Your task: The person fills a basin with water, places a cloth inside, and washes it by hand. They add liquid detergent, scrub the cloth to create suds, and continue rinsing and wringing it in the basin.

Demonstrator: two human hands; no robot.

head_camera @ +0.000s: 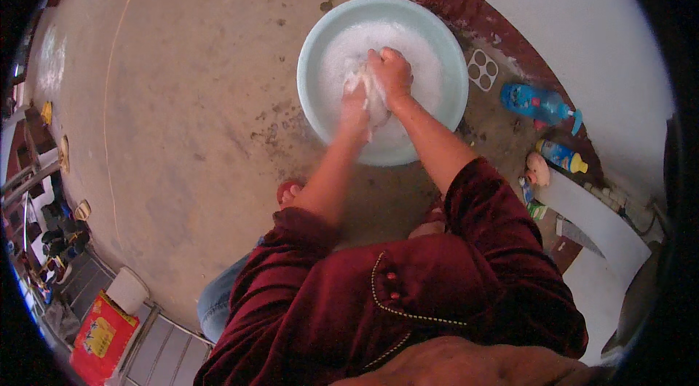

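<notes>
A pale blue-green plastic basin [308, 42] sits on the floor in front of me, with white suds [423, 67] across its water. Between my hands is a wet, whitish cloth [375, 99], partly covered by foam and fingers. My right hand [392, 70] is curled into a fist around its upper part, above the suds. Foam coats the fingers of my left hand [356, 99], which grips the cloth from the left side; this hand and forearm are blurred. Both hands are close together, inside the basin's rim.
Right of the basin, a white holder with round holes [483, 70], a blue pump bottle [538, 104] and a yellow-capped bottle [561, 155] lie near the wall [595, 26]. A white curved panel [590, 211] stands at right. Shoes [54, 238] and a red bag [104, 334] are at left.
</notes>
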